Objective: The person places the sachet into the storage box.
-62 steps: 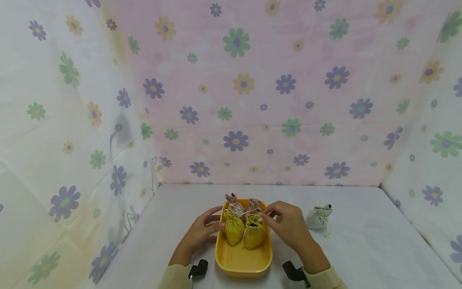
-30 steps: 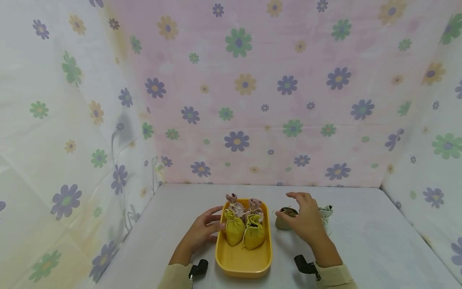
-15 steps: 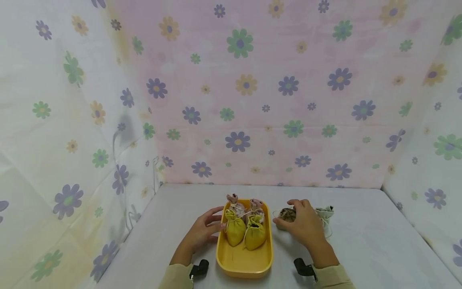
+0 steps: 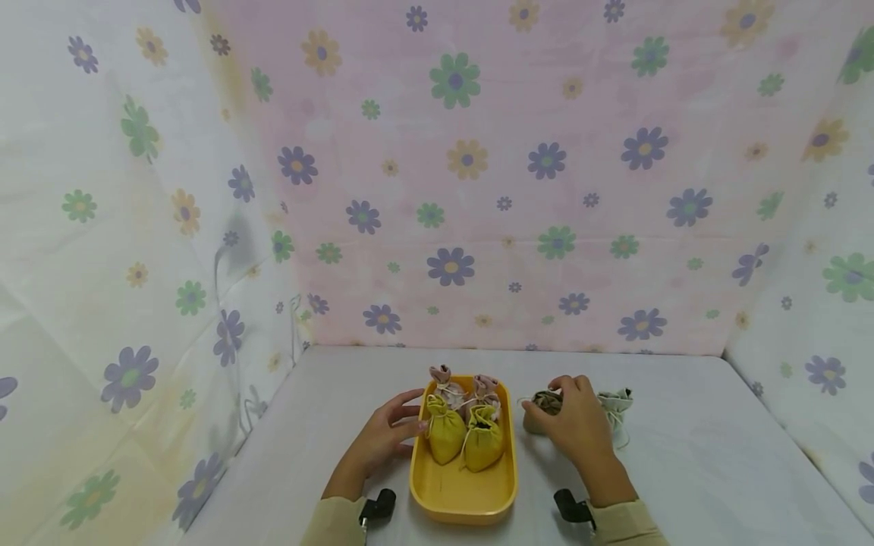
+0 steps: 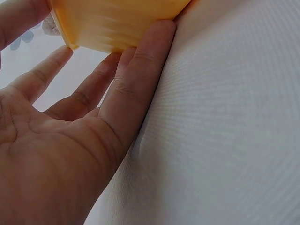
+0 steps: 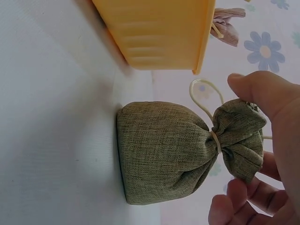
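Observation:
In the head view a yellow plastic tray [image 4: 463, 497] stands on the table. It holds two yellow drawstring pouches [image 4: 445, 440] and two pink ones [image 4: 486, 388] behind them. My left hand [image 4: 382, 432] rests against the tray's left side, its fingers extended and touching the outer wall [image 5: 117, 26] low down in the left wrist view. To the right of the tray, my right hand [image 4: 580, 425] has thumb and fingers around the gathered top of a brown drawstring pouch [image 6: 164, 150]. That pouch stands upright with its base on the table.
A pale grey-green drawstring pouch [image 4: 616, 413] stands just beyond my right hand, partly covered by it. White table cloth [image 4: 717, 455] extends to both sides. Flower-patterned fabric [image 4: 505, 189] encloses the back and sides.
My right hand has left the tray's right rim and moved right, showing the brown pouch. Its spread thumb and fingers have then drawn in around the pouch's top. The left hand stays put.

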Action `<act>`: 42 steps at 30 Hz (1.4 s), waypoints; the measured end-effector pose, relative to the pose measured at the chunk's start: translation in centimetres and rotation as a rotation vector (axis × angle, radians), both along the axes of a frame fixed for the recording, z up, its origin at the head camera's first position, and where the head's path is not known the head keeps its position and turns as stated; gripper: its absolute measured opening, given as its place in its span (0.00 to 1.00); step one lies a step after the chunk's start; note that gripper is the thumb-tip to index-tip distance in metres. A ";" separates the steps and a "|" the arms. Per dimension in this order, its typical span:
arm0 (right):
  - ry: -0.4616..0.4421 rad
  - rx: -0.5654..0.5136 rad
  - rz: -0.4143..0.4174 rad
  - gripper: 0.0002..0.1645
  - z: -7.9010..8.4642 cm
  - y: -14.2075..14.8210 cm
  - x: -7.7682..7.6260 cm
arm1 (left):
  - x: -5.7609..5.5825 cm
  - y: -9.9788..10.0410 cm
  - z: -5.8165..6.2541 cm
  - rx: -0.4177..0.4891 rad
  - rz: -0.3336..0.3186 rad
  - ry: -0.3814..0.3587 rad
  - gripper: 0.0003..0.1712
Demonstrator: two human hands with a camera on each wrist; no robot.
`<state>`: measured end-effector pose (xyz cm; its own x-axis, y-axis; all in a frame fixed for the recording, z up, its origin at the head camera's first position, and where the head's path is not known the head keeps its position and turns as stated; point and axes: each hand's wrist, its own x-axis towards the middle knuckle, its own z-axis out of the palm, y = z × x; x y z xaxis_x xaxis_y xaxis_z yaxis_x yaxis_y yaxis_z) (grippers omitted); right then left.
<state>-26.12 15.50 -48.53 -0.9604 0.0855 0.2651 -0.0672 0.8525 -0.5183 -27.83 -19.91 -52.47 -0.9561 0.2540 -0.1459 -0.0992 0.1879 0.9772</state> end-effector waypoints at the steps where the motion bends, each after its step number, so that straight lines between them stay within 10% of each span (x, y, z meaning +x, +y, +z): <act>1: 0.006 -0.007 0.002 0.40 0.0 0.0 0.0 | 0.0 0.0 0.0 -0.001 0.000 0.001 0.46; 22: 0.170 -0.119 0.018 0.09 0.6 -0.2 -0.1 | -0.1 -0.1 0.1 -0.004 0.009 -0.007 0.47; 42: 0.343 -0.133 0.094 0.05 0.9 0.2 0.1 | 0.2 -0.1 0.1 -0.003 0.001 0.005 0.47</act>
<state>-25.98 15.74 -47.67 -0.8231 0.0565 0.5650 -0.3309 0.7610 -0.5581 -27.63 -20.00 -52.35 -0.9572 0.2523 -0.1416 -0.0944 0.1904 0.9772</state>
